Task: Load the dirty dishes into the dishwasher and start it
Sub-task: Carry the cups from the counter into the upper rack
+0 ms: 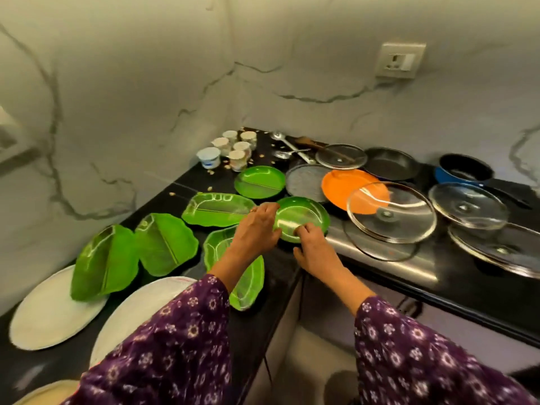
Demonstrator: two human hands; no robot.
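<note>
Green round plastic plate (304, 214), rim gripped by left hand (257, 226) and right hand (314, 247) (fingers curled): lift it level.

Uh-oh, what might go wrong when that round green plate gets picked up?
The left hand and right hand grip the round green plate. Lifting it might bump the glass lid propped on the orange plate beside it; that lid could slide or crack. The leaf-shaped plate under the left arm lies at the counter edge and might get knocked off.
</note>
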